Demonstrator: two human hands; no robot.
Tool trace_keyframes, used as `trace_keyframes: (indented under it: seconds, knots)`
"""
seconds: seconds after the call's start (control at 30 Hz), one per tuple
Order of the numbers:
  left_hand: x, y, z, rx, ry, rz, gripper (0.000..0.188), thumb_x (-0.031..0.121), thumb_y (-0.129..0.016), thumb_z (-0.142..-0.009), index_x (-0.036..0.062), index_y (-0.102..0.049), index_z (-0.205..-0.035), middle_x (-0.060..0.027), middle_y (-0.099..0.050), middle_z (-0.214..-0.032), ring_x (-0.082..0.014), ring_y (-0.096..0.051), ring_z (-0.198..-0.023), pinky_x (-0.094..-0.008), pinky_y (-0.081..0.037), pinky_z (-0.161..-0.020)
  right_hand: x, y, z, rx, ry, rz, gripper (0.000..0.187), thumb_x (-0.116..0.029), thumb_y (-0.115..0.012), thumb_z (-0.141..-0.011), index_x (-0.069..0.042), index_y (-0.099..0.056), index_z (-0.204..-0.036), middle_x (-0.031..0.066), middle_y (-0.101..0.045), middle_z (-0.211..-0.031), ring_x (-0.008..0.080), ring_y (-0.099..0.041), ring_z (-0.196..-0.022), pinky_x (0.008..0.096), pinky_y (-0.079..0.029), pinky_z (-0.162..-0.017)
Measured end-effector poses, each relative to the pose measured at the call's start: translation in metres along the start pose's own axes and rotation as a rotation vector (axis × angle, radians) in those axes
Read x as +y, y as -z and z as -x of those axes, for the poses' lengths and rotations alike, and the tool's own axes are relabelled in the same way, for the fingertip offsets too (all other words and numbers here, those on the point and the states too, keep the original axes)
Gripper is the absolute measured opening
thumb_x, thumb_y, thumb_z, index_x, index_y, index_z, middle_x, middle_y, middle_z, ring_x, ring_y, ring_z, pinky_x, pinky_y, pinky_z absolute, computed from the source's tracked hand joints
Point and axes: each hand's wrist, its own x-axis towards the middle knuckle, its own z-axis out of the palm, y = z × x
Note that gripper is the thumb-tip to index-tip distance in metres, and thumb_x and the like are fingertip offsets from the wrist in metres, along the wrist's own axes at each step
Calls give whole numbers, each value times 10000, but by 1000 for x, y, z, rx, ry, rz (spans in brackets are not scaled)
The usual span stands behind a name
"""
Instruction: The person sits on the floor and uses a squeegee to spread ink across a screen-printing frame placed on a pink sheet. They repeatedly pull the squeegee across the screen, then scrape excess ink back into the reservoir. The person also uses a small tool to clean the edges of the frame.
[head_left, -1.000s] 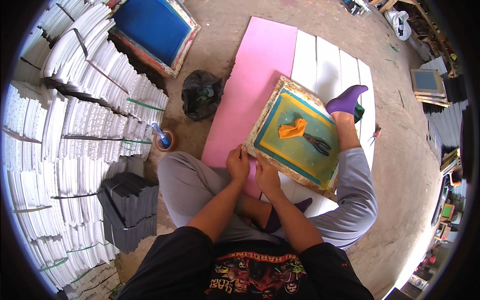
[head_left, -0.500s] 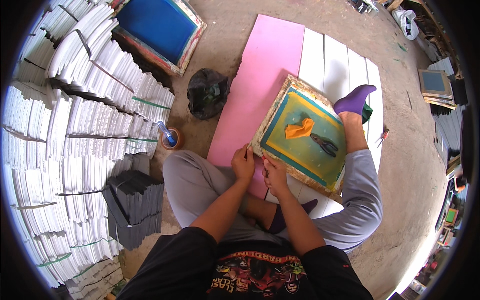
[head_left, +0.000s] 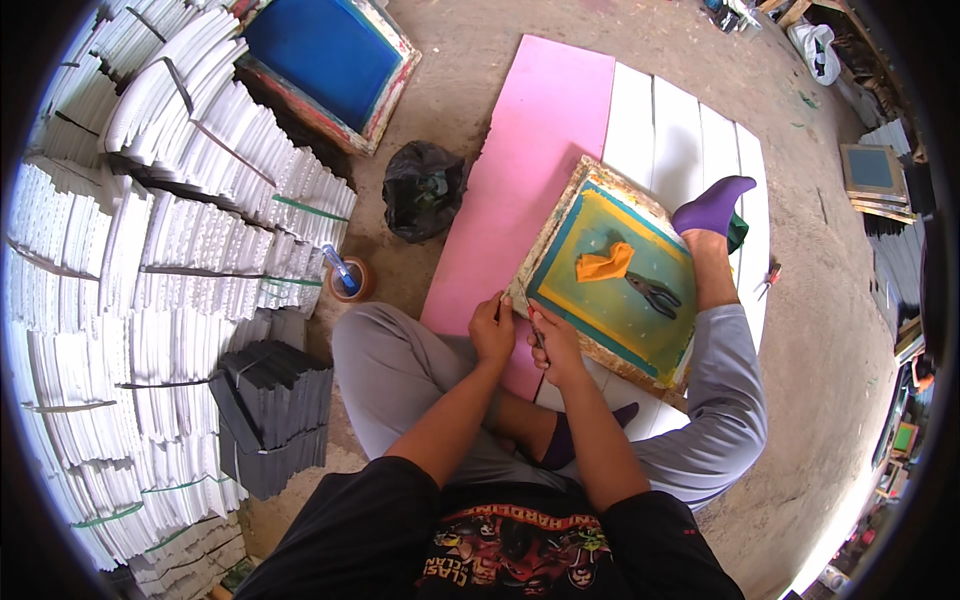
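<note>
Screen frame (head_left: 612,275): wooden, green mesh, lying on the pink sheet (head_left: 540,160) and white boards (head_left: 680,130) on the floor, at 1 o'clock from the hands.
Left hand (head_left: 492,330): fingers curled onto the frame's near corner.
Right hand (head_left: 555,345): fingers closed around a small tool, at that corner's edge.
On mesh: orange rag (head_left: 603,263), pliers (head_left: 653,293).
Foot: purple sock (head_left: 712,205) at the frame's 2 o'clock side.
</note>
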Motion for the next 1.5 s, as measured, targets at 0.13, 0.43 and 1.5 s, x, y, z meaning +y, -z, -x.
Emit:
trace_keyframes:
  seconds: [0.13,0.43,1.5]
  knots:
    - [3,-3,1,-7,47,43,287,236,-679,-1000,5,-769,-1145,-178,-718,-924,-325,-707,-837,-412,-555,-771,-15,11,0,-9,5,187,348,-231,-615,-1060,-99,-687,-1374,87,-659,-798,129,-512,-484,275,-401,-430]
    - [17,-4,-5,24,37,126,245,182,-661,-1010,6,-746,-1159,-168,-699,-1108,-288,-685,-988,-377,-546,-863,7,18,9,257,810,986,319,-211,-642,-1004,-94,-720,-1291,225,-737,-1095,416,-717,-977,460,-567,-863]
    - [5,-6,-4,30,-38,104,224,161,-669,-1008,-8,-751,-1129,-149,-693,-947,-275,-681,-802,-375,-542,-718,-53,-58,24,272,417,1416,290,-128,-543,-949,9,-730,-1121,286,-734,-1044,460,-716,-1003,531,-563,-893]
